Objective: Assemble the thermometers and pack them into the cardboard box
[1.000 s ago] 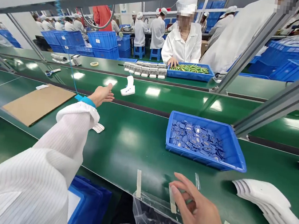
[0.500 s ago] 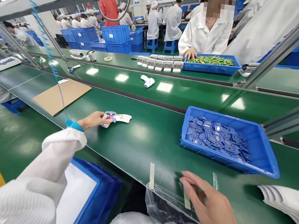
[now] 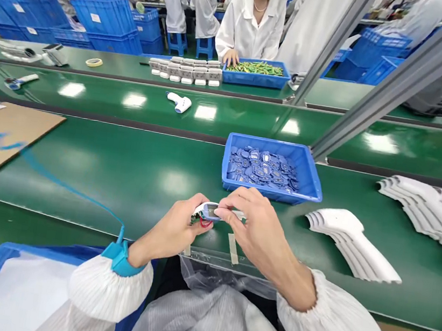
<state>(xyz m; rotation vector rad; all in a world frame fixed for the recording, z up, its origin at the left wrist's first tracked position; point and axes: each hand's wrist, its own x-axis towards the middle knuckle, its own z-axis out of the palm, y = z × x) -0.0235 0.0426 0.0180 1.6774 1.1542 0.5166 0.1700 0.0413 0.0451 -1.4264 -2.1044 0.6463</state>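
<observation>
My left hand [image 3: 174,230] is closed around a part-assembled infrared thermometer [image 3: 210,211], white and blue with a small grey display facing up. A red wire [image 3: 206,223] and a bit of green circuit board show at its near side. My right hand [image 3: 256,224] pinches at the right edge of the display; what lies between its fingertips is hidden. Just beyond my hands stands a blue bin [image 3: 311,185] of blue plastic panels [image 3: 263,168]. A blue wrist strap [image 3: 122,259] with a coiled cord circles my left wrist.
White housing shells lie stacked [image 3: 349,239] at right, with more [image 3: 430,215] behind. A finished thermometer [image 3: 179,102] rests on the conveyor [image 3: 130,113]. Cardboard [image 3: 17,133] lies left. A slanted metal post [image 3: 394,85] rises behind the bin. A co-worker [image 3: 254,23] sits opposite.
My left hand has brought the thermometer from the left of the bench to in front of me. My right hand has moved from the bench edge onto it. The view has turned right.
</observation>
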